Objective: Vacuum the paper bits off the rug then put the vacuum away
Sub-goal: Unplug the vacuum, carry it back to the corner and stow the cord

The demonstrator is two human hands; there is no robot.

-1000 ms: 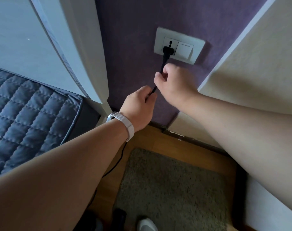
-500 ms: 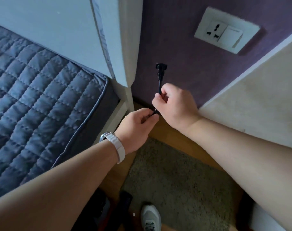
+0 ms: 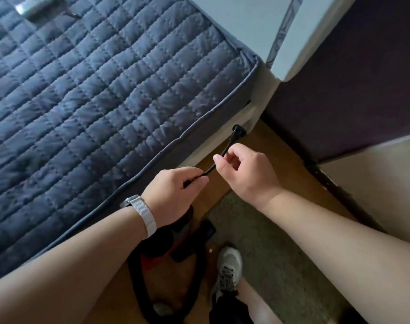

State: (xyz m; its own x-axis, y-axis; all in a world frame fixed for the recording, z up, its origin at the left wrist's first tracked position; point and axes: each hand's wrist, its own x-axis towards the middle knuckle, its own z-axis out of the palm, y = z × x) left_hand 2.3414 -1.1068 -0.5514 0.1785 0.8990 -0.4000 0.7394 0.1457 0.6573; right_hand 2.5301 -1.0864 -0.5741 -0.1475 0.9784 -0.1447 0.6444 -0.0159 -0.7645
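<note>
From the head camera, looking down past both forearms, the left hand (image 3: 176, 190) is curled closed around a thin black cord (image 3: 210, 170), which comes out between its thumb and forefinger. The right hand (image 3: 243, 174) sits just beside it, a little higher, fingers bent in, thumb and fingertips pinching the same cord further along. Past the right hand the cord rises to its plug (image 3: 238, 130), which hangs free in the air near the corner of the bed (image 3: 105, 90), in front of the pale bed frame and not in any socket that shows here.

The left wrist wears a white watch band (image 3: 146, 218). Directly under that wrist the vacuum (image 3: 166, 246), black with red, stands on the wooden floor (image 3: 258, 146) by the bed's edge, partly hidden by the arm. Its thick black hose (image 3: 138, 291) loops down toward the bottom of the view.

The rug (image 3: 281, 253), greyish-green and shaggy, lies to the right of the vacuum, its near edge along the strip of bare floor. One small white paper bit (image 3: 210, 251) lies at the rug's left edge, just beside a grey shoe (image 3: 228, 263) on the person's foot. A dark purple wall (image 3: 339, 90) stands past the bed's corner.
</note>
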